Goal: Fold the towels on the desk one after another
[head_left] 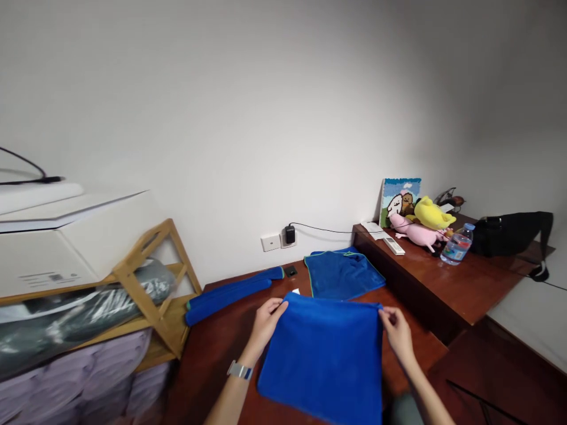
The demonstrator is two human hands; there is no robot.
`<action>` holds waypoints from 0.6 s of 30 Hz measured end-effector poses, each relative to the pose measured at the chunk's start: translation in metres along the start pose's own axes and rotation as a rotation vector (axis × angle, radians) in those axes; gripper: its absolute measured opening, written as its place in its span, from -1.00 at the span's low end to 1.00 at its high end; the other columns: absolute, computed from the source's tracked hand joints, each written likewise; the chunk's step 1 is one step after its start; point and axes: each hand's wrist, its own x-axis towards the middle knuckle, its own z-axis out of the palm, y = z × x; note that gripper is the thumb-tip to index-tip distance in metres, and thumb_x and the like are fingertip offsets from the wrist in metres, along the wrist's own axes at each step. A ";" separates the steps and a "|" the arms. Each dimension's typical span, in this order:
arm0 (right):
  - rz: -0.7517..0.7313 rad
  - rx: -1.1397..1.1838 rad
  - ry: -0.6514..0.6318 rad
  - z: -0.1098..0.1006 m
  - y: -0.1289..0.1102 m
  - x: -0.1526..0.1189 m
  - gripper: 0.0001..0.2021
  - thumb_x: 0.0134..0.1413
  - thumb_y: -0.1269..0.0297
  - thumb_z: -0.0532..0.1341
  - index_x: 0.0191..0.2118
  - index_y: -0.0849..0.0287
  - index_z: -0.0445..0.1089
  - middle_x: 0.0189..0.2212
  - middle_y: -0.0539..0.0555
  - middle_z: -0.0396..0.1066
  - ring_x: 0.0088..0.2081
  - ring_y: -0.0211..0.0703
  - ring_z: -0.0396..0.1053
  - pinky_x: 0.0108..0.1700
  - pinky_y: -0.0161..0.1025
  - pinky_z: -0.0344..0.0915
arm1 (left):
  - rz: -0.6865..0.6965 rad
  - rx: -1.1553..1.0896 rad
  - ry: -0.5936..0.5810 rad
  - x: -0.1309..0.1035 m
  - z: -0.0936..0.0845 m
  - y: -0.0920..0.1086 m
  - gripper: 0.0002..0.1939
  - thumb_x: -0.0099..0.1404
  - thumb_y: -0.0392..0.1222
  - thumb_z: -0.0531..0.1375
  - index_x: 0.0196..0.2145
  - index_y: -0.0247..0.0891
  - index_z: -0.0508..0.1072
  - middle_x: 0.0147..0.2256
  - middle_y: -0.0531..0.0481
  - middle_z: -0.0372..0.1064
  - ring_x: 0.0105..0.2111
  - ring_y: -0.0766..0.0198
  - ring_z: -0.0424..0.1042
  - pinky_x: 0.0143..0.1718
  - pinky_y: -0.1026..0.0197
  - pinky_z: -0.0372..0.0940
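Observation:
A bright blue cloth (pixel 330 354) hangs spread between my two hands above the dark red desk (pixel 212 366). My left hand (pixel 268 319) pinches its upper left corner; a silver-banded watch (pixel 240 370) is on that wrist. At the upper right corner, my right hand (pixel 396 330) grips the cloth between thumb and fingers. Behind it, another blue cloth with a green edge (pixel 341 274) lies flat on the desk. To the left, long folded or rolled blue cloths (pixel 230 298) rest near the wall.
A wooden shelf (pixel 146 277) with a white box (pixel 80 254) and wrapped items stands at left. On the raised right surface (pixel 434 283) are a water bottle (pixel 458 245), plush toys (pixel 420 227), a remote (pixel 394 245) and a black bag (pixel 509 233). A charger (pixel 289 234) sits in the wall socket, its cable running right.

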 end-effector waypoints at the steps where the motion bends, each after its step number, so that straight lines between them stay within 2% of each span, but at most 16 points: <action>1: -0.041 -0.017 0.026 -0.001 -0.007 0.038 -0.44 0.07 -0.36 0.22 -0.20 0.11 0.49 -0.27 0.21 0.62 -0.21 0.08 0.58 -0.12 -0.09 0.51 | 0.018 -0.013 0.017 0.012 0.013 0.004 -0.39 0.23 0.41 0.25 -0.17 -0.22 0.59 -0.12 -0.17 0.67 -0.08 -0.01 0.63 -0.04 0.08 0.49; 3: -0.102 -0.096 0.059 0.007 -0.028 0.120 -0.45 0.09 -0.32 0.20 -0.20 0.13 0.49 -0.25 0.24 0.62 -0.19 0.10 0.57 -0.09 -0.06 0.49 | 0.050 -0.025 0.047 0.048 0.041 0.011 -0.40 0.26 0.40 0.24 -0.14 -0.23 0.58 -0.10 -0.19 0.67 -0.05 -0.01 0.62 -0.01 0.07 0.48; 6: -0.183 -0.243 0.066 0.045 -0.064 0.226 -0.58 0.25 -0.06 0.11 -0.12 0.20 0.50 -0.13 0.33 0.61 -0.08 0.11 0.55 0.06 -0.01 0.44 | 0.079 -0.010 0.092 0.120 0.081 0.019 -0.44 0.34 0.32 0.20 -0.05 -0.25 0.57 -0.05 -0.23 0.66 0.00 0.00 0.61 0.04 0.05 0.48; 8: -0.208 -0.275 0.068 0.078 -0.078 0.266 -0.61 0.26 0.10 0.08 -0.05 0.25 0.51 -0.01 0.38 0.57 0.04 0.12 0.51 0.20 0.03 0.36 | 0.080 0.021 0.137 0.162 0.100 0.020 -0.47 0.43 0.22 0.12 0.05 -0.27 0.53 0.05 -0.29 0.62 0.07 0.01 0.58 0.13 0.01 0.44; 9: -0.214 -0.281 0.071 0.093 -0.078 0.274 -0.61 0.25 0.15 0.07 -0.02 0.27 0.51 0.04 0.40 0.55 0.10 0.12 0.48 0.25 0.04 0.31 | 0.074 0.041 0.162 0.175 0.106 0.018 -0.48 0.47 0.17 0.08 0.10 -0.28 0.51 0.10 -0.31 0.59 0.12 0.01 0.56 0.18 -0.01 0.41; 11: -0.221 -0.290 0.068 0.117 -0.065 0.268 -0.62 0.20 0.22 0.08 -0.04 0.28 0.53 0.10 0.41 0.51 0.16 0.11 0.43 0.31 0.03 0.25 | 0.062 0.087 0.191 0.180 0.109 0.005 -0.48 0.50 0.10 0.00 0.15 -0.28 0.49 0.18 -0.32 0.54 0.19 0.02 0.51 0.25 -0.04 0.36; 13: -0.228 -0.290 0.028 0.126 -0.035 0.238 -0.64 0.16 0.23 0.10 -0.09 0.26 0.56 0.08 0.38 0.52 0.15 0.10 0.44 0.30 0.00 0.27 | 0.053 0.135 0.179 0.155 0.098 -0.020 -0.50 0.48 0.09 0.00 0.10 -0.24 0.53 0.17 -0.28 0.55 0.19 0.00 0.51 0.26 -0.08 0.36; 15: -0.197 -0.255 -0.032 0.119 0.007 0.195 -0.66 0.15 0.18 0.11 -0.15 0.20 0.59 0.00 0.32 0.56 0.09 0.10 0.48 0.26 -0.01 0.32 | 0.053 0.192 0.130 0.110 0.075 -0.057 -0.57 0.38 0.10 0.12 -0.04 -0.20 0.61 0.09 -0.24 0.61 0.15 -0.07 0.54 0.29 -0.16 0.34; 16: -0.131 -0.219 -0.044 0.111 0.028 0.171 -0.67 0.14 0.14 0.13 -0.17 0.17 0.59 -0.06 0.28 0.58 0.06 0.10 0.50 0.23 -0.01 0.35 | 0.062 0.245 0.115 0.083 0.059 -0.078 -0.61 0.33 0.10 0.15 -0.12 -0.17 0.64 0.08 -0.23 0.62 0.19 -0.10 0.51 0.35 -0.19 0.27; 18: 0.134 -0.118 -0.056 0.089 0.067 0.127 -0.70 0.08 0.06 0.22 -0.22 0.12 0.59 -0.21 0.18 0.61 -0.07 0.11 0.56 0.08 -0.02 0.47 | 0.140 0.553 0.125 0.029 0.020 -0.119 -0.56 0.34 0.13 0.08 -0.11 -0.11 0.66 0.14 -0.16 0.59 0.24 -0.11 0.46 0.36 -0.25 0.24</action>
